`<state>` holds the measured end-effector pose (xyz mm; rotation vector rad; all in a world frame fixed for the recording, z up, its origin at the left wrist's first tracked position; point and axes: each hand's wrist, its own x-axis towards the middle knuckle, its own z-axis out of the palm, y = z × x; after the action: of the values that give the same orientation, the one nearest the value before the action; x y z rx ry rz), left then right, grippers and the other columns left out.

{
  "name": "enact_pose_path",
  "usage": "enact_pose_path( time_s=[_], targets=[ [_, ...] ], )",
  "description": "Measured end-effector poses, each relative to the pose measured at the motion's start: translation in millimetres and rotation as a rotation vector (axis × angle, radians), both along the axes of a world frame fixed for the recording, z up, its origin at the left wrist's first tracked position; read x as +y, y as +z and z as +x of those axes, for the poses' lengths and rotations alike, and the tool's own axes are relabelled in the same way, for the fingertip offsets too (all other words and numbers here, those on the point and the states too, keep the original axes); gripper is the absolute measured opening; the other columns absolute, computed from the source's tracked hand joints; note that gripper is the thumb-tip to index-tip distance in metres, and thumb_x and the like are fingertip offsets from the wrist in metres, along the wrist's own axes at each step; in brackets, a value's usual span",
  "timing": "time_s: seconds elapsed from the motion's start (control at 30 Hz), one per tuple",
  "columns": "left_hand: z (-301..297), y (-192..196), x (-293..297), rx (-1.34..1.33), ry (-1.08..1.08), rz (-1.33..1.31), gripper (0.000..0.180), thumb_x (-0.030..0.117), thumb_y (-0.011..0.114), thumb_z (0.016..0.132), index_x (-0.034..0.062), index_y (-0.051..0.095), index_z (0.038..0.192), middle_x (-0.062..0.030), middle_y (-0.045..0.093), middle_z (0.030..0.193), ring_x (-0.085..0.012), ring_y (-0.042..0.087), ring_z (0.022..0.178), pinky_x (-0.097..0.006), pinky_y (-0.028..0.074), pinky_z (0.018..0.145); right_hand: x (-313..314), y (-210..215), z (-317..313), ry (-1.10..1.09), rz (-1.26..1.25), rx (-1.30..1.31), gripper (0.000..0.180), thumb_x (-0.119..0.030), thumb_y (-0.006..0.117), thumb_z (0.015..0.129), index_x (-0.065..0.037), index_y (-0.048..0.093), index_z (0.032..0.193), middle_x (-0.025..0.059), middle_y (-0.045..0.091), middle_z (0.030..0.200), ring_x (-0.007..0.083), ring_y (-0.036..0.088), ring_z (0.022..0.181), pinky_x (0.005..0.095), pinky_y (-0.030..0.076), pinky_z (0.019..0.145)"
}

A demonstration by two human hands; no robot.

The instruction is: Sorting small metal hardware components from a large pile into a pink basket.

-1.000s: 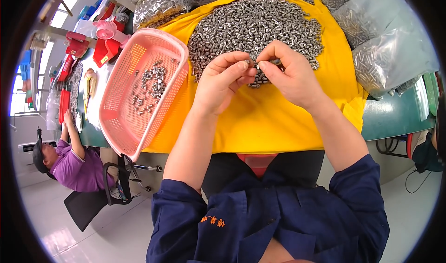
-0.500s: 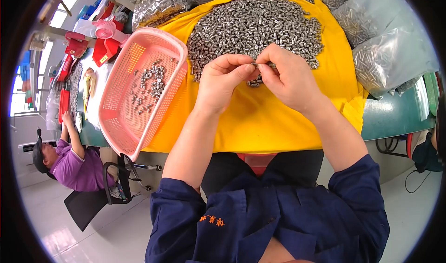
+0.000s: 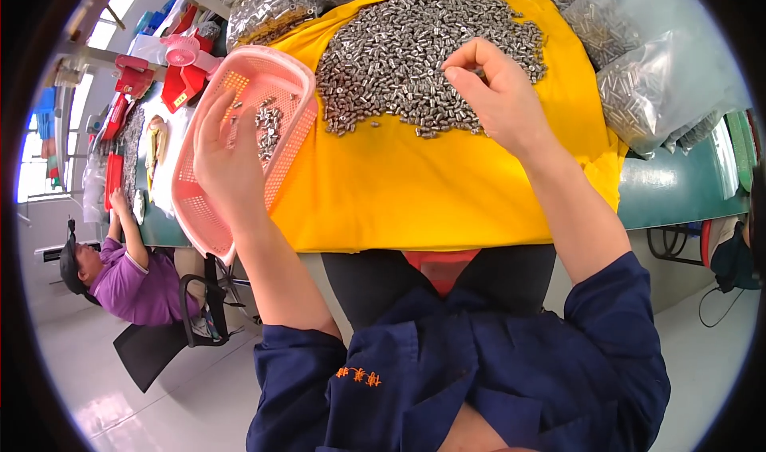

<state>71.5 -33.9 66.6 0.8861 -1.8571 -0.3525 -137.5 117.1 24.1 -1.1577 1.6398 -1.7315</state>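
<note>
Left hand [image 3: 229, 169]: over the pink perforated plastic basket [image 3: 297, 129], thumb and fingers apart, nothing visible between them; whether it touches the basket is unclear.
Right hand [image 3: 504, 105]: over the right part of the broad pile of small silvery metal cylinders [image 3: 391, 61], thumb and forefinger tips close together; whether they pinch anything cannot be told.
Basket pieces: a loose scatter of small metal pieces [image 3: 270, 129] lies in the basket, just right of the left thumb.
Long axis: the basket slants from lower left to upper right, roughly along the left hand's reach.
Nearer hand: the left to the basket, the right to the pile.
Under the pile: a bright yellow cloth [image 3: 383, 189], right of the basket.
Far right: clear plastic bags [image 3: 638, 93] beside the cloth.
</note>
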Motion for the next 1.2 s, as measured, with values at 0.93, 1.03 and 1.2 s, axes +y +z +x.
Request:
enact_pose_path(
  time_s=[0.93, 1.03, 1.2],
  targets=[
    [-73.1, -43.8, 38.8, -0.098, -0.809, 0.860, 0.012, -0.001, 0.056, 0.080, -0.0040, 0.057, 0.091, -0.0077, 0.062, 0.086, -0.0129, 0.060, 0.078, -0.024, 0.048, 0.070, 5.1, 6.5, 3.4, 0.074, 0.031, 0.127, 0.008, -0.010, 0.053, 0.078, -0.003, 0.052, 0.082, 0.0005, 0.053, 0.067, 0.0061, 0.045, 0.056, 0.0217, 0.039, 0.052],
    [-76.6, -49.8, 42.0, 0.200, -0.918, 1.000, 0.015, -0.003, 0.057, 0.079, -0.0042, 0.058, 0.094, -0.0074, 0.062, 0.085, -0.0129, 0.060, 0.076, -0.023, 0.048, 0.070, 5.6, 7.5, 4.8, 0.071, 0.056, 0.216, 0.008, -0.009, 0.051, 0.076, -0.003, 0.052, 0.081, 0.0039, 0.056, 0.067, 0.0092, 0.053, 0.058, 0.0234, 0.042, 0.053],
    [-75.8, -53.7, 42.2, 0.250, -0.934, 1.033, 0.016, -0.004, 0.057, 0.078, -0.0038, 0.058, 0.094, -0.0073, 0.062, 0.084, -0.0132, 0.060, 0.077, -0.023, 0.049, 0.071, 5.0, 6.1, 6.0, 0.095, 0.090, 0.264, 0.008, -0.007, 0.049, 0.075, -0.002, 0.051, 0.081, 0.0080, 0.059, 0.069, 0.0161, 0.060, 0.064, 0.0266, 0.045, 0.056]
  ],
)
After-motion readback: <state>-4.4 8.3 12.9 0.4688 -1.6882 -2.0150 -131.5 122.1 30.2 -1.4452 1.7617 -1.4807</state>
